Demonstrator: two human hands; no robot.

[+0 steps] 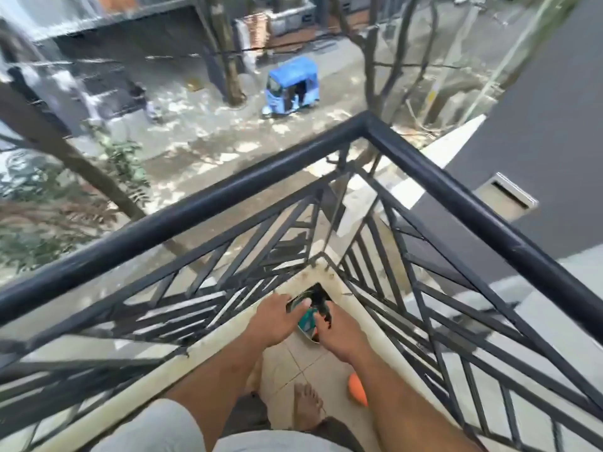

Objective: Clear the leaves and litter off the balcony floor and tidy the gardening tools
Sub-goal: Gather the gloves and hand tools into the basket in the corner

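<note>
Both hands are covering most of the teal and black item in the corner, leaving it unidentifiable.

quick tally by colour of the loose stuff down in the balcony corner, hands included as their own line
Teal-and-black item, gripped by both hands, too blurred to identify: 1
Orange object on the floor tiles beside the right forearm: 1
Hands: 2, left hand and right hand
Total: 4
</note>
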